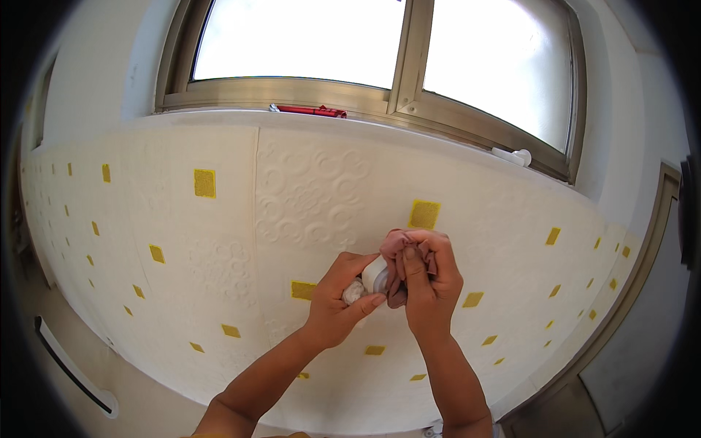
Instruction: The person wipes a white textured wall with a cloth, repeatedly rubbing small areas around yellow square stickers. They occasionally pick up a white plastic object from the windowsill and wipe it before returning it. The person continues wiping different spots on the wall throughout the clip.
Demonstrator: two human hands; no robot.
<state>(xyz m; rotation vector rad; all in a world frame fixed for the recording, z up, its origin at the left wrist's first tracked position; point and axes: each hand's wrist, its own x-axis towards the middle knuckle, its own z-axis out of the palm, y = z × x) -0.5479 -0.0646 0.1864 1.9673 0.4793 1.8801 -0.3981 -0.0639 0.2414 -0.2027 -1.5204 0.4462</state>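
My left hand (340, 304) grips a small white rounded object (375, 272) between thumb and fingers. A whitish, crumpled-looking lump (355, 293) shows inside the same hand, in the gap between thumb and forefinger; I cannot tell what it is. Bunched in my right hand (435, 284) is a dusty-pink cloth (395, 263), pressed against the right end of the white object. Fingers and cloth hide part of that object. Both hands are in front of a cream tiled wall (312, 191) with embossed rings and yellow-gold squares.
Above the wall is a metal-framed sliding window (408, 65). On its sill (230, 117) lie a red, tube-like item (311, 111) and a white plastic piece (513, 156). A door (630, 350) stands at right. A black-and-white bar (76, 372) is at lower left.
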